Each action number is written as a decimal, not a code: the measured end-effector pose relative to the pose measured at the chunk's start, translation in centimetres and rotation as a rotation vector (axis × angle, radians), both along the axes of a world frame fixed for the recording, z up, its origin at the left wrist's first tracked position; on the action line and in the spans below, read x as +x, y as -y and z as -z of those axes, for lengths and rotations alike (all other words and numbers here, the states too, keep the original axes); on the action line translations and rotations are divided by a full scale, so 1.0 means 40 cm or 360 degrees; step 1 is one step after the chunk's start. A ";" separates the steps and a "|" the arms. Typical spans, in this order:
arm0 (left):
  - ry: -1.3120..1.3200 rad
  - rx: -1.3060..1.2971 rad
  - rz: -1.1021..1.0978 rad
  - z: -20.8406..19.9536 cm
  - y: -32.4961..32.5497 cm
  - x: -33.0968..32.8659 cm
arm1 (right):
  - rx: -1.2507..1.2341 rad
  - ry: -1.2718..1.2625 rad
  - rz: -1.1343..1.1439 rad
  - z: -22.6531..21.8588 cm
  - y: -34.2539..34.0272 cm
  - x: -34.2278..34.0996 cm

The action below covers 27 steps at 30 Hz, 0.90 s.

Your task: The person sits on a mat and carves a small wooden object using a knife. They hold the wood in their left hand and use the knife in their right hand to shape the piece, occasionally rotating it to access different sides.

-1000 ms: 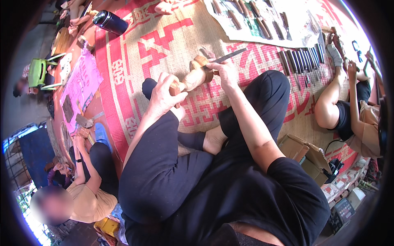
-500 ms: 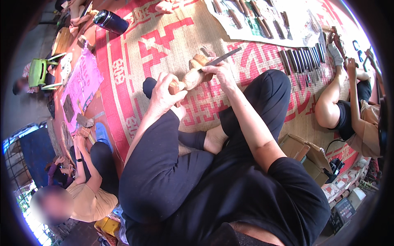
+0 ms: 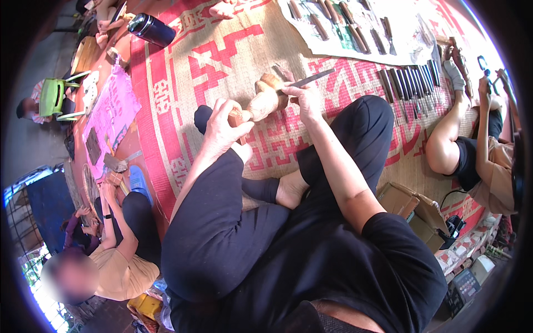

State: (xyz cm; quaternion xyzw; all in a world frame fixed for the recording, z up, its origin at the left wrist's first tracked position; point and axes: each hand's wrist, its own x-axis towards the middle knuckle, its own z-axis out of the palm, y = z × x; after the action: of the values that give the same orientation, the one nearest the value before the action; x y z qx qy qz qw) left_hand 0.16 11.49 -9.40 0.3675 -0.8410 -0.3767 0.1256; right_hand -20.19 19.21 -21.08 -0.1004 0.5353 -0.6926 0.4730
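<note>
My left hand [image 3: 221, 125] is closed round the narrower end of a pale wooden carving [image 3: 262, 105], which lies slantwise above my crossed legs. Its far end is a thicker yellowish block, just beyond the rounded middle. In my right hand [image 3: 308, 104] is a long, flat, dark tool that looks like a file [image 3: 316, 77], gripped between thumb and fingers. One end of the file points up and right; its other end is close to the carving's far end. Whether the two touch, I cannot tell.
A red-and-beige mat [image 3: 216, 61] spreads under me. Wooden-handled chisels lie on a pale sheet [image 3: 397, 53], and several dark-handled tools [image 3: 411, 80] lie in a row. A black flask [image 3: 151, 29] is upper left, a cardboard box [image 3: 408, 205] right. People sit on both sides.
My right hand has shifted slightly right with the file, uncovering more of the carving's far end. My left hand holds its place. The person at right has raised a hand.
</note>
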 end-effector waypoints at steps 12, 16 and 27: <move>-0.0016 0.0002 -0.0027 0.013 0.004 0.002 | 0.0012 0.0020 0.0120 0.004 0.012 0.004; 0.0011 0.0009 -0.0043 0.016 0.004 0.005 | -0.0216 0.0077 -0.0037 0.008 0.007 0.015; -0.0010 -0.0001 -0.0061 0.023 0.008 0.009 | -0.0184 0.0092 0.0048 -0.011 0.007 0.020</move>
State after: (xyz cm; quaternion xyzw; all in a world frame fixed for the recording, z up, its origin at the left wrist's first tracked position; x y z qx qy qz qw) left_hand 0.51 11.18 -10.32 0.3825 -0.8334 -0.3752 0.1354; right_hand -19.40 18.95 -20.66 -0.0993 0.4819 -0.7320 0.4712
